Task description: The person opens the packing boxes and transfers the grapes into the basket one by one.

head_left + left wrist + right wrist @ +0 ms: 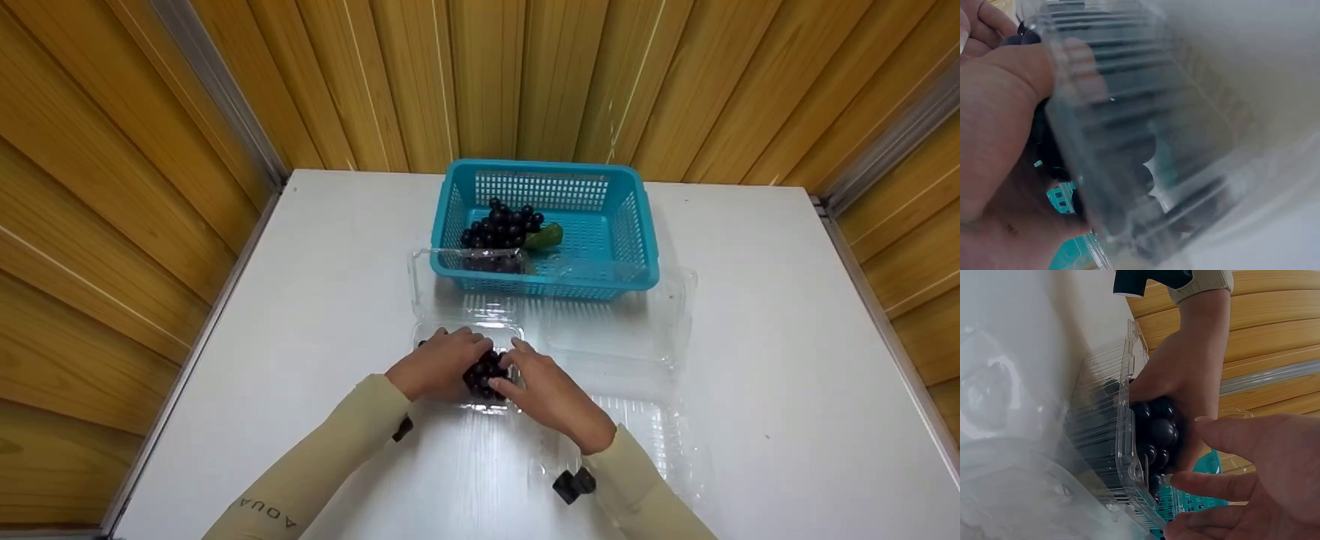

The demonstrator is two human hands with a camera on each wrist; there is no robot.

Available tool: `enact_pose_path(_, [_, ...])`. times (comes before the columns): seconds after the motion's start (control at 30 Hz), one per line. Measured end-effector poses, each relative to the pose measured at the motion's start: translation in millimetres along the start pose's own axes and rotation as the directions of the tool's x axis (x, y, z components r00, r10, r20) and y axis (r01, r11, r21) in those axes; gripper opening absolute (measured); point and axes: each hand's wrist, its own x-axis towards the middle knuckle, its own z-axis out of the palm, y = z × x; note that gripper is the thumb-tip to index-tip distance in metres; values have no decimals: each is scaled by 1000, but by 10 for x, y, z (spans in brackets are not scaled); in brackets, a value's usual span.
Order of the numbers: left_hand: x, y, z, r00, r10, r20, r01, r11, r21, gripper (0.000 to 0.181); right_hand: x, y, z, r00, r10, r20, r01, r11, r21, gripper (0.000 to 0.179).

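Observation:
A bunch of dark grapes (484,376) sits in a clear ribbed plastic clamshell container (1098,450), its lid (450,296) standing raised behind. My left hand (442,364) grips the bunch from above, its thumb inside the near wall in the left wrist view and its far fingertips hidden. From the right side, my right hand (551,394) reaches in with thumb and fingers spread apart. In the right wrist view, its fingertips (1176,481) are right at the grapes and the container's rim.
Behind stands a turquoise basket (649,240) with more dark grapes (496,225) and a green item (546,237). A second clear container (660,442) lies under my right forearm, with a clear lid (615,330) beyond it. Wooden panels (547,82) border the white table (780,360).

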Motion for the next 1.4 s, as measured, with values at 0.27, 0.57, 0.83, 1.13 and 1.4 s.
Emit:
enact_pose_path(0.27, [-27, -5, -200, 1000, -1, -3, 0, 999, -49, 43, -25, -22, -24, 1000, -11, -8, 11, 1000, 25, 26])
enact_pose_path(0.57, [-86, -8, -391, 1000, -18, 2, 18, 991, -130, 49, -43, -62, -57, 999, -2, -45, 4, 999, 48, 28])
enact_pose_path(0.83, [-112, 1, -532, 1000, -25, -13, 22, 982, -190, 50, -88, -90, -69, 994, 40, -103, -32, 996, 84, 30])
enact_pose_path(1.13, [-106, 37, -754, 998, -18, -54, 7, 979, -202, 52, -193, -135, -140, 970, -25, -243, 70, 981, 182, 51])
enact_pose_path(1.4, [-58, 68, -951, 993, -33, -115, 14, 987, -160, 51, -237, -105, -177, 968, 31, -249, 7, 988, 152, 60])
